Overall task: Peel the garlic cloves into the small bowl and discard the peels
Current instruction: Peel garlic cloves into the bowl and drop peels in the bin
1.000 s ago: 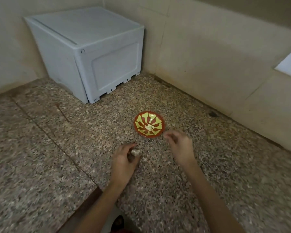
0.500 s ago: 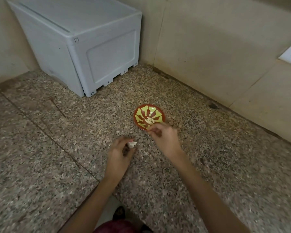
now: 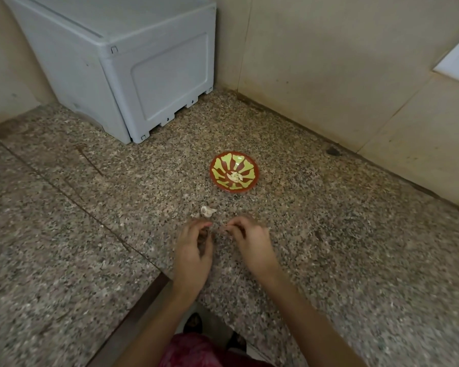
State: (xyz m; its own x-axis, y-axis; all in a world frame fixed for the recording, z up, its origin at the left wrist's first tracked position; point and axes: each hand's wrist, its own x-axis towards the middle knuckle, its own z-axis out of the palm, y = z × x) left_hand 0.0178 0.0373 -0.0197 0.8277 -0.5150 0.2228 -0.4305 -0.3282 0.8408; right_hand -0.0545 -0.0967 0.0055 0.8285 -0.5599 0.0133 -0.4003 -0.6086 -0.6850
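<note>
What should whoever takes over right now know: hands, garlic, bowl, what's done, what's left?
Left hand: fingers curled low over the granite counter; blur hides whether it holds anything.
Right hand: beside it, fingers curled too; same doubt.
Garlic piece: lies on the counter between the hands and the small bowl, touched by neither hand.
Done: a few peeled cloves lie in the bowl.
Left: peel the piece on the counter, put its cloves in the bowl, discard the peels.
</note>
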